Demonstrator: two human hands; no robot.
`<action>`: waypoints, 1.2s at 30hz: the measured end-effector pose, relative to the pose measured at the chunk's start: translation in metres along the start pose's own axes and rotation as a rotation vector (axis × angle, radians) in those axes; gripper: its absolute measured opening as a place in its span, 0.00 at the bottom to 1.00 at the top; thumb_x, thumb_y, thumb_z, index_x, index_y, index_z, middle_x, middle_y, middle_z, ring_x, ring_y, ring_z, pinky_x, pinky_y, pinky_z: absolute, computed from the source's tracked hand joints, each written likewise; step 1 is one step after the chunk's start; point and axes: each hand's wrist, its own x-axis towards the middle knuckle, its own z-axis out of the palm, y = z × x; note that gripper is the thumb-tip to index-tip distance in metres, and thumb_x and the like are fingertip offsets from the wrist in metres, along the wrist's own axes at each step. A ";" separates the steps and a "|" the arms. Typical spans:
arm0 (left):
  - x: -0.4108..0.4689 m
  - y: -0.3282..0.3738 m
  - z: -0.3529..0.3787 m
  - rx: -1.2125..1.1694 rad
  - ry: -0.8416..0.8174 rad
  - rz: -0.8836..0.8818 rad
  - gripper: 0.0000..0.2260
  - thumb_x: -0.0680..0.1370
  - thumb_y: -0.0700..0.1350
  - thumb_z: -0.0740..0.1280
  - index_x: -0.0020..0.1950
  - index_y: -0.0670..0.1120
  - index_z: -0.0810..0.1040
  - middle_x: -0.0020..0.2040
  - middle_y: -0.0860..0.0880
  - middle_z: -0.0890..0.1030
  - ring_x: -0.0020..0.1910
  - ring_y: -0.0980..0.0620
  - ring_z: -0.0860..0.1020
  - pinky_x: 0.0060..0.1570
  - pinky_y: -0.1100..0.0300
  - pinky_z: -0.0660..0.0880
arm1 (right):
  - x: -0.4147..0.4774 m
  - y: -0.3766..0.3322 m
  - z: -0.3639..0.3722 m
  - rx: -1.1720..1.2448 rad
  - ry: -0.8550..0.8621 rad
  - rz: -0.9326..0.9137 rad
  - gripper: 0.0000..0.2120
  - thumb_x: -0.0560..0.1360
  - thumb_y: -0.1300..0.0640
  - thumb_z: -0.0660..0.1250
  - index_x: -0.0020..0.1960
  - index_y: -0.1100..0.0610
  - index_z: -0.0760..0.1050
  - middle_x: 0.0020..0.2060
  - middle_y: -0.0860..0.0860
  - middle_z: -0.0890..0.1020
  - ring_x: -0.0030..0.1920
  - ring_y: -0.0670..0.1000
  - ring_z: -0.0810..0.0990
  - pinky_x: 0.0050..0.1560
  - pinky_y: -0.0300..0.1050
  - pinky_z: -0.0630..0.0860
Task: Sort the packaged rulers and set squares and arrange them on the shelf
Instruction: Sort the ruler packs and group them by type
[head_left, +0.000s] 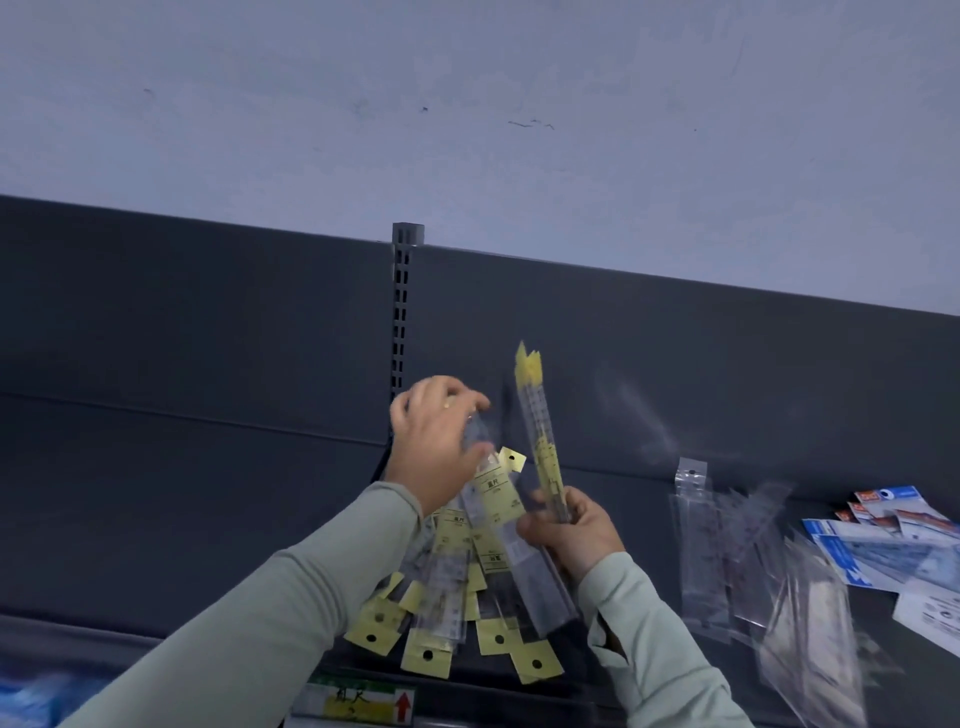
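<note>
My right hand (571, 535) grips a small bundle of packaged rulers with yellow header cards (540, 436), held upright in front of the dark shelf back. My left hand (436, 431) is closed on the top end of a clear packaged ruler (493, 499) that leans over a pile of yellow-carded ruler packs (441, 608) fanned out on the shelf (156, 519). To the right lie several clear packaged rulers and set squares (727, 545), blurred.
Blue-and-white printed packs (883, 540) lie at the far right of the shelf. A slotted upright post (401, 301) divides the shelf back. A yellow and green price label (358, 701) sits on the shelf's front edge. Something blue (31, 696) shows at the lower left.
</note>
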 end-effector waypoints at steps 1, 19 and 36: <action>-0.002 -0.001 0.001 -0.088 0.103 -0.078 0.15 0.72 0.50 0.71 0.57 0.53 0.72 0.53 0.57 0.67 0.58 0.55 0.65 0.66 0.54 0.59 | 0.001 0.000 0.000 0.038 0.021 -0.008 0.13 0.67 0.75 0.70 0.44 0.60 0.74 0.31 0.53 0.79 0.35 0.52 0.78 0.41 0.44 0.78; 0.005 0.035 0.003 -1.010 -0.324 -0.545 0.04 0.75 0.36 0.70 0.49 0.39 0.80 0.34 0.51 0.77 0.26 0.65 0.75 0.26 0.73 0.68 | 0.001 -0.006 0.011 0.195 -0.192 0.046 0.09 0.76 0.56 0.64 0.50 0.62 0.77 0.35 0.55 0.85 0.34 0.51 0.84 0.37 0.43 0.80; -0.007 -0.004 0.048 0.288 -0.678 -0.470 0.40 0.67 0.67 0.70 0.71 0.46 0.66 0.69 0.44 0.69 0.68 0.43 0.67 0.66 0.48 0.64 | 0.014 0.009 -0.005 0.333 0.007 0.255 0.06 0.79 0.64 0.60 0.55 0.62 0.71 0.28 0.56 0.74 0.20 0.50 0.69 0.23 0.40 0.69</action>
